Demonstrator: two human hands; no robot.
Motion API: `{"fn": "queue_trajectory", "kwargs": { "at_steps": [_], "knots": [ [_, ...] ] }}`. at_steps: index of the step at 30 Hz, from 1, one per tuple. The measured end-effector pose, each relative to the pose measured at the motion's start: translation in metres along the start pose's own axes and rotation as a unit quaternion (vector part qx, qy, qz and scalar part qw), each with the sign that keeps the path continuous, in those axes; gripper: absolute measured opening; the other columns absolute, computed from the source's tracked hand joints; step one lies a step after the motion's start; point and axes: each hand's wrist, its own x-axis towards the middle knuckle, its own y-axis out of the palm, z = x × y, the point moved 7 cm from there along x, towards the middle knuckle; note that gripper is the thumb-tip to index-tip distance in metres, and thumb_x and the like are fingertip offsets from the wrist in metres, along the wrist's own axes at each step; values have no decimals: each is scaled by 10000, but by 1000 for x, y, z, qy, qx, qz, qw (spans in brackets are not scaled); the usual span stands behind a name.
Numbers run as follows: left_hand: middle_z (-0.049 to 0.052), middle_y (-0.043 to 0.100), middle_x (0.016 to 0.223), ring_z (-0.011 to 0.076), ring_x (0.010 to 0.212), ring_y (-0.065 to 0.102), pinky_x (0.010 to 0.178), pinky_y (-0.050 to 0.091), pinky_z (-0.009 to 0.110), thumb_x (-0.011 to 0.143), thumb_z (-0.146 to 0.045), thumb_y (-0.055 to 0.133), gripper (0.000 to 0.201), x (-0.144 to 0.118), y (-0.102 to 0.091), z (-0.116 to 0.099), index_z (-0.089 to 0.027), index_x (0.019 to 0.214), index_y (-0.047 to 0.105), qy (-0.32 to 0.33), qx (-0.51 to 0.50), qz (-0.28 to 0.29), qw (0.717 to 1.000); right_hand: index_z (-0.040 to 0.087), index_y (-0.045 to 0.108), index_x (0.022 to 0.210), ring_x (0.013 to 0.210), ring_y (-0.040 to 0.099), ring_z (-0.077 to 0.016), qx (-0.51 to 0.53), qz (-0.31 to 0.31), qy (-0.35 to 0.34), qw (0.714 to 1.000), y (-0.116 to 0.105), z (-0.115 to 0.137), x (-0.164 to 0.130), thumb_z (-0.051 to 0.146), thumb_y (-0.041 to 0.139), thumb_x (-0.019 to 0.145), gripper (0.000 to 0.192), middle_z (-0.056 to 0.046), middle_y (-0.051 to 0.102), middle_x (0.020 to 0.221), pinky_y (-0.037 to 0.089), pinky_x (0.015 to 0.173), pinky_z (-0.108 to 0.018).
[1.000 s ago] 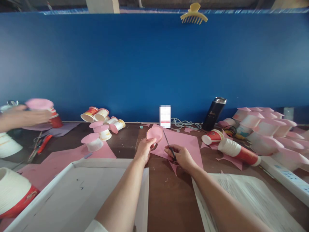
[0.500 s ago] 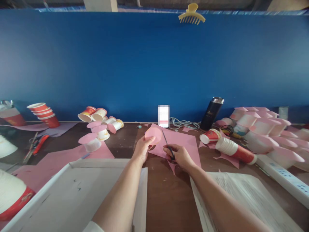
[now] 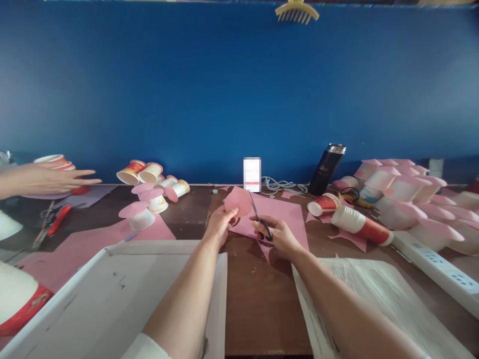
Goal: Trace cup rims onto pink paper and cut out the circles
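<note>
Between the thumb and fingers of my left hand [image 3: 221, 222] is a round piece of pink paper [image 3: 239, 201], raised above the table. My right hand [image 3: 277, 236] is closed around the dark handles of a pair of scissors [image 3: 266, 230]. The blades point up and away, close against the right edge of the round piece. Under both hands lies a larger pink paper sheet [image 3: 288, 214] on the brown table. How far the blades are apart is hard to make out.
Paper cups with pink paper tops [image 3: 404, 194] crowd the right, near a dark thermos [image 3: 327, 169] and a white power strip [image 3: 437, 269]. More cups [image 3: 149, 172] lie at left. A white box lid [image 3: 112, 299] is in front. Another person's hand [image 3: 48, 180] reaches in at left.
Another person's hand has come in from the left, over the stacked red cups. The scissors and the round paper have shifted slightly against each other. The whole view has tilted down a little.
</note>
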Motion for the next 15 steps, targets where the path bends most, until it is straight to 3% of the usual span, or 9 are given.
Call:
{"fn": "queue_trajectory", "kwargs": {
  "at_steps": [15],
  "knots": [
    [13, 564, 619, 84, 542, 463, 537, 340, 221, 618, -332, 758, 281, -4, 5, -3, -131, 720, 591, 8, 25, 17, 1000, 183, 691, 1005, 602, 500, -94, -17, -3, -16, 1000, -2, 0, 3, 493, 730, 677, 453, 4, 581, 688, 380, 545, -226]
  ]
}}
